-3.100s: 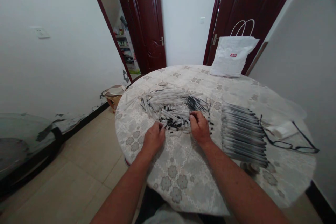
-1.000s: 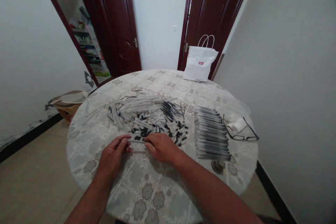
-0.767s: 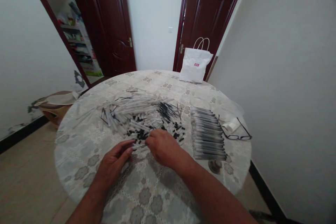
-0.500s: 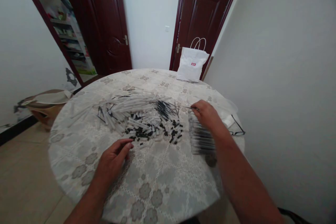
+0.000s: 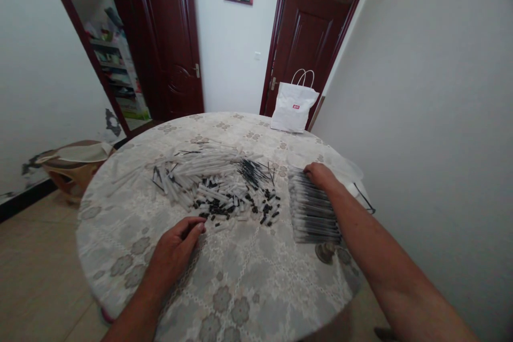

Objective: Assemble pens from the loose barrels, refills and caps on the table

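Note:
My left hand [image 5: 178, 246] is closed in a pinch at the near edge of a pile of small black and white pen caps [image 5: 218, 206]; whatever sits between its fingertips is too small to make out. At the far end of a neat row of pens [image 5: 312, 211], my right hand [image 5: 320, 175] has its fingers closed on a pen, mostly hidden by the hand. The row's pens are clear with dark insides, laid side by side. Behind the caps lie whitish pen barrels [image 5: 200, 163], heaped loosely, and a bundle of thin dark refills [image 5: 252, 172].
A round dark object [image 5: 325, 252] sits just below the row of pens. Eyeglasses [image 5: 364, 197] lie at the right table edge, partly behind my arm. A white paper bag [image 5: 294, 109] stands at the back of the cloth-covered table [image 5: 248, 288]. A brown stool [image 5: 76, 165] is at left.
My right hand has moved right and slightly nearer, from beyond the row with a thin pen poking out to the row's far end. My left hand stays by the caps. The camera view tilted up slightly.

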### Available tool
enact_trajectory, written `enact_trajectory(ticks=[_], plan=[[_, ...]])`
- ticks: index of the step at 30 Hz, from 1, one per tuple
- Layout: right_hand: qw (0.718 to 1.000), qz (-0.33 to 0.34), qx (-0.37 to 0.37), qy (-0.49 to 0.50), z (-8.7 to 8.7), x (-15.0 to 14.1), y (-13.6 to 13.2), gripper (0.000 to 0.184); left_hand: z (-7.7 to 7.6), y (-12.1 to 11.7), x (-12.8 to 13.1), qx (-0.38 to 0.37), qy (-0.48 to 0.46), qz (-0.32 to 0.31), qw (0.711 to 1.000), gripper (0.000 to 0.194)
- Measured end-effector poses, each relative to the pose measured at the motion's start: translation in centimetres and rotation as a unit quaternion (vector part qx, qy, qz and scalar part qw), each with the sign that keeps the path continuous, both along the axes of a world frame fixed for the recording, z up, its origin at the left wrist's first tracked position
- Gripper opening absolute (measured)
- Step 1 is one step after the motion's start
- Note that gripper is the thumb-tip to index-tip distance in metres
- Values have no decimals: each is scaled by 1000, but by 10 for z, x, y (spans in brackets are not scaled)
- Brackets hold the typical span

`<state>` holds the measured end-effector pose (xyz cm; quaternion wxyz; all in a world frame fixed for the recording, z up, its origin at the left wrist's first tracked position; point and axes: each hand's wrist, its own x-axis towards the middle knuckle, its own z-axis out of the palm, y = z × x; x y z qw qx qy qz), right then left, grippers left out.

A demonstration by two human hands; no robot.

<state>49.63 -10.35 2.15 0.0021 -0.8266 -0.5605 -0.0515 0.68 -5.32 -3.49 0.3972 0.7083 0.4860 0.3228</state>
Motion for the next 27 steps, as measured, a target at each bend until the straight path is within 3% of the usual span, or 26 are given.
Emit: enact_trajectory(ticks=[6,10,13,17,21,24,27], plan=[[1000,-5,18,-15,14,-20,-7,37,4,-6,1,-7,11,-8,1000,41],[995,74,61,0,31,-77,-19,34,4,-8,4,8,5,-5,1000,37],[986,153,45,42,35,-136,-23,30,3,-9,7,4,-12,-4,1000,35],[984,168,-4,61,15,-199,-13,24,3,-11,8,-5,-47,3,999,31],[987,144,38,67,-19,-230,5,25,-1,-5,4,12,-45,20,999,30],[979,171,80,75,-36,-244,14,26,-1,8,4,112,7,6,994,26],[975,183,95,77,-45,-252,18,25,6,26,14,225,91,-39,969,29]])
